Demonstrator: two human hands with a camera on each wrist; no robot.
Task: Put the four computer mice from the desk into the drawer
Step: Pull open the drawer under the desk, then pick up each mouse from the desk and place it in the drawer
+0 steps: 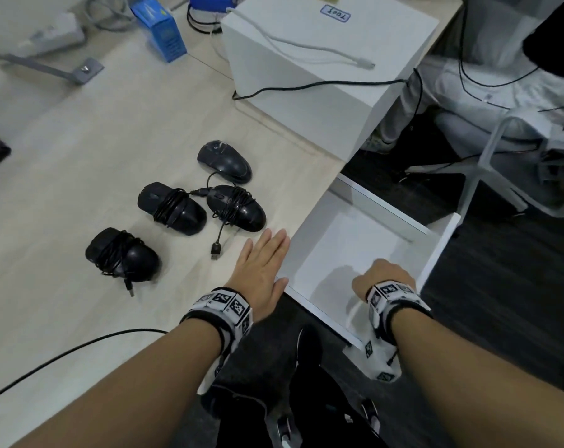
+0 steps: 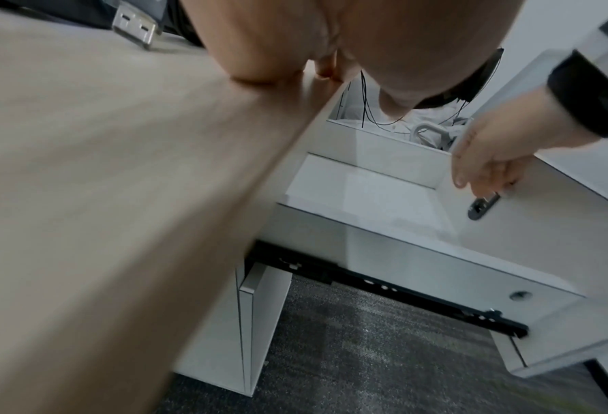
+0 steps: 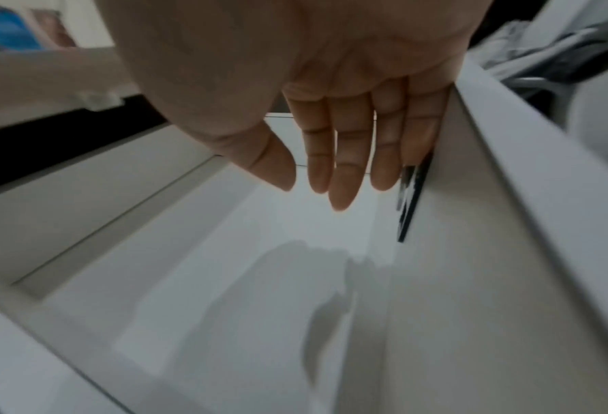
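Four black computer mice lie on the light wooden desk (image 1: 80, 140). One with no cord round it (image 1: 225, 161) is farthest. Two cord-wrapped ones (image 1: 172, 208) (image 1: 237, 206) sit in the middle, and a third wrapped one (image 1: 122, 255) is nearest. My left hand (image 1: 267, 257) rests flat on the desk edge, right of the mice, touching none; its palm (image 2: 295, 42) presses the wood. The white drawer (image 1: 435, 247) stands pulled out with nothing in it. My right hand (image 1: 382, 276) hangs inside it, straight fingers (image 3: 341, 157) along the front panel (image 3: 472, 252), holding nothing.
A white box (image 1: 322, 69) with cables across it stands at the desk's far right corner, and a blue box (image 1: 162, 30) stands behind it. A black cable (image 1: 80, 347) crosses the near desk. A loose USB plug (image 2: 134, 26) lies near my left hand. A white chair (image 1: 516, 156) stands beyond the drawer.
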